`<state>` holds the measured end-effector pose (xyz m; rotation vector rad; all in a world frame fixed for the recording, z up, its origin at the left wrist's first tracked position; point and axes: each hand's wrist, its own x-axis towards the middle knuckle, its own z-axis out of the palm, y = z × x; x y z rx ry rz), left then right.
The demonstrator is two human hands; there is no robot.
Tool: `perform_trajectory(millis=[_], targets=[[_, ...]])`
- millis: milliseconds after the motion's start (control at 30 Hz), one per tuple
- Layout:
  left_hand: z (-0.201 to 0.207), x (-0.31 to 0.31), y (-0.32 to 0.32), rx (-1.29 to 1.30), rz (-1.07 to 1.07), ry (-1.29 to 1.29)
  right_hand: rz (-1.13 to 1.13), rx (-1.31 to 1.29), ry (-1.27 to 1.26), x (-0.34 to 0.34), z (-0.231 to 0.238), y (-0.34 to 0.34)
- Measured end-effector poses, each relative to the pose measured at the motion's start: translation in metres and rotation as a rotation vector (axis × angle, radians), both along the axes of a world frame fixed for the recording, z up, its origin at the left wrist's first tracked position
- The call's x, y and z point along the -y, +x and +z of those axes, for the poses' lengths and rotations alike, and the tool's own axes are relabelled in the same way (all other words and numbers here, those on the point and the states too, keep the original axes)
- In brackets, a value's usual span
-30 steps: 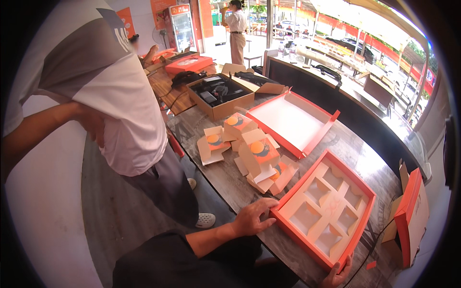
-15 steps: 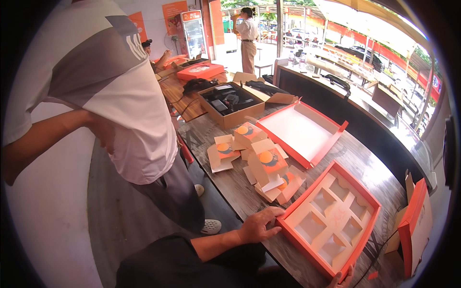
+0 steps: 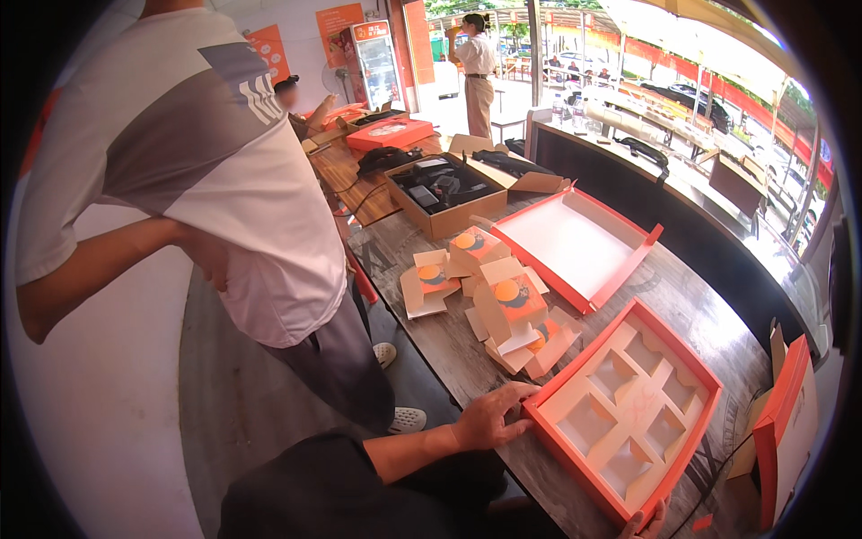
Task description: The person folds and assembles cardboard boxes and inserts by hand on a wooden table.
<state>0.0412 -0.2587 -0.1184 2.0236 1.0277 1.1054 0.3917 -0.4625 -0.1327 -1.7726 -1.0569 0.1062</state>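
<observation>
A shallow orange gift box base lies on the table to my front right. Its pale cardboard insert has several square hollows with nothing in them. At the box's left corner, my left hand is closed on the rim. My right hand grips the near corner; only some fingers show at the lower edge of the picture. Beyond my left hand sits a loose cluster of small opened cartons, orange with a yellow disc printed on them.
Behind the cartons lies an orange lid, white inside. A brown carton of black devices stands farther back. On the right, an orange box stands on edge by a cable. A person in a white and grey shirt stands close on the left.
The whole scene has shifted slightly to the right in the picture. Both hands keep their places on the gift box, and nothing was taken up or let go.
</observation>
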Motion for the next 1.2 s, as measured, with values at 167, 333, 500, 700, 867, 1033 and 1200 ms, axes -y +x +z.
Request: perform_trajectory(millis=[167,333,500,700,867,1033,1200], targets=[[0.001,0.001,0.002,-0.017,-0.001,-0.028,0.037,-0.044,0.068,-0.002,-0.005,0.001],[0.001,0.002,0.001,-0.021,0.003,-0.024,0.037,-0.100,0.051,0.000,-0.002,-0.003],[0.003,0.001,0.001,-0.048,0.003,-0.030,0.040,-0.058,0.053,-0.003,0.009,-0.008],[0.003,0.002,0.001,-0.035,-0.003,-0.045,0.048,-0.068,0.094,-0.002,0.002,-0.004],[0.000,0.000,0.001,-0.016,-0.003,0.003,0.040,-0.077,0.089,-0.002,0.000,-0.003],[0.006,0.000,0.002,-0.014,0.004,0.030,0.034,-0.073,0.093,-0.004,0.001,-0.005],[0.006,0.000,0.000,-0.031,-0.020,-0.019,0.023,-0.069,0.091,-0.005,0.002,-0.007]])
